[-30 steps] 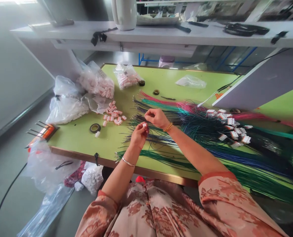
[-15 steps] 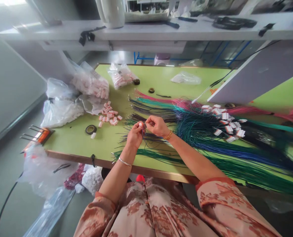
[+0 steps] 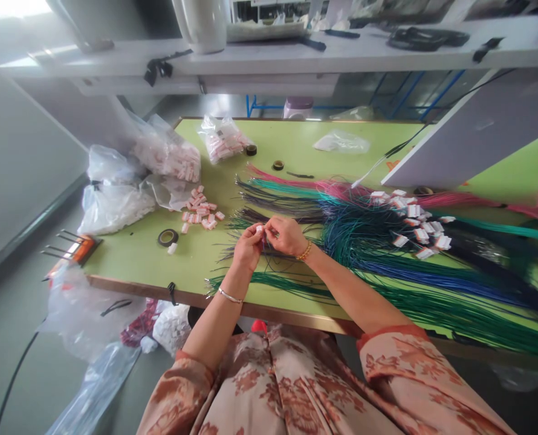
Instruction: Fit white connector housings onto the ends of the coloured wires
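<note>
Between the fingertips of my left hand [image 3: 249, 246] is a small white and orange connector housing [image 3: 259, 229]. My right hand [image 3: 287, 235] is closed in a pinch right beside it, on what looks like a thin wire; its tip is hidden by the fingers. A few thin wires hang below the connector. Under and around both hands lie bundles of dark wires [image 3: 282, 205] with bare terminal ends pointing left. Loose connectors [image 3: 200, 209] form a small pile to the left. Wired connectors [image 3: 414, 211] are heaped on the wires at the right.
Plastic bags of connectors [image 3: 167, 151] stand at the back left. Rolls of black tape [image 3: 167, 237] lie on the green table [image 3: 128, 257]. A shelf [image 3: 273, 57] crosses above the back, with a slanted panel [image 3: 468, 133] at right. An orange holder with metal prongs [image 3: 81, 249] sits at the left edge.
My right hand has shifted slightly left and down, closer to the connector. The left hand stays nearly in place, still holding it.
</note>
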A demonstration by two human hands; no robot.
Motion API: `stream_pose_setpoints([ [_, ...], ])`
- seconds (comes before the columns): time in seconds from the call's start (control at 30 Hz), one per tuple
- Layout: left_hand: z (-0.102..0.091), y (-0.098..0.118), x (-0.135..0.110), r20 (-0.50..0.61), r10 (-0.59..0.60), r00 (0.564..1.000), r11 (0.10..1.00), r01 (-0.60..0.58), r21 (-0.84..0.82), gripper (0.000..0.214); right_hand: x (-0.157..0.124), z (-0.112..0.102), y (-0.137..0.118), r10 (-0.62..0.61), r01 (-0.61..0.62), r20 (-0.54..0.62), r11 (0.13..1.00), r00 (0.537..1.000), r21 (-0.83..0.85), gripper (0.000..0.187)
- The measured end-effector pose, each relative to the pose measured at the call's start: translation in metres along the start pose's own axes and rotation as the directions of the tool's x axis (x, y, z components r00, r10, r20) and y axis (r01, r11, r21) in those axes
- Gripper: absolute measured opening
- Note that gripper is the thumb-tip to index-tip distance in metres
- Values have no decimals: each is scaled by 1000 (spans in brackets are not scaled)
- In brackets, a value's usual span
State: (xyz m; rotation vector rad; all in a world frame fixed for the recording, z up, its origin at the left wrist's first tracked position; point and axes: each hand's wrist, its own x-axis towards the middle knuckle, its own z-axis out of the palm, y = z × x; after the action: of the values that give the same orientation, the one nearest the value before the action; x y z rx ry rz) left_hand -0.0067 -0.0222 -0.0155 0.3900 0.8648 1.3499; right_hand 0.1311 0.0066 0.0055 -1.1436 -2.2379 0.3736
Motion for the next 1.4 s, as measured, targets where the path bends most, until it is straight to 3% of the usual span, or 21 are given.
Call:
stream_pose_setpoints([
  [0.13, 2, -3, -1, -71, 49, 996, 999, -48, 25, 26, -2, 4, 4, 33, -33, 3, 997, 999, 72, 12],
  [0.27, 4, -4, -2, -73, 72, 995, 997, -71, 24, 26, -3, 1, 7, 59, -61, 12, 987, 998, 150, 10],
  [0.57, 3, -6, -3, -122, 142, 982, 981, -123, 149, 29, -2, 6, -4, 147, -147, 38, 989, 988, 2, 14],
  [0.9, 8, -3, -4, -114, 146, 983, 981, -129, 148, 33, -2, 4, 1, 132, -135, 50, 988, 990, 69, 14],
  [1.0, 6, -2, -3, -109, 144, 984, 984, -130, 123, 31, 16, -5, 17, 87, -101, 83, 977, 993, 186, 17],
  [1.07, 6, -1, -4, -102, 151, 983, 985, -140, 102, 29, 40, -15, 36, 115, -118, 29, 970, 993, 215, 22],
  [1.13, 6, 0, -4, -91, 145, 985, 986, -137, 91, 26, 68, -22, 58, 211, -205, -52, 974, 976, 98, 22],
  [1.27, 7, 1, -6, -96, 122, 988, 990, -114, 89, 28, 111, -20, 96, 387, -375, -1, 893, 922, -249, 18],
  [1.4, 7, 3, -6, -115, 101, 988, 990, -89, 108, 31, 122, -6, 112, 436, -378, 63, 835, 898, -400, 19],
])
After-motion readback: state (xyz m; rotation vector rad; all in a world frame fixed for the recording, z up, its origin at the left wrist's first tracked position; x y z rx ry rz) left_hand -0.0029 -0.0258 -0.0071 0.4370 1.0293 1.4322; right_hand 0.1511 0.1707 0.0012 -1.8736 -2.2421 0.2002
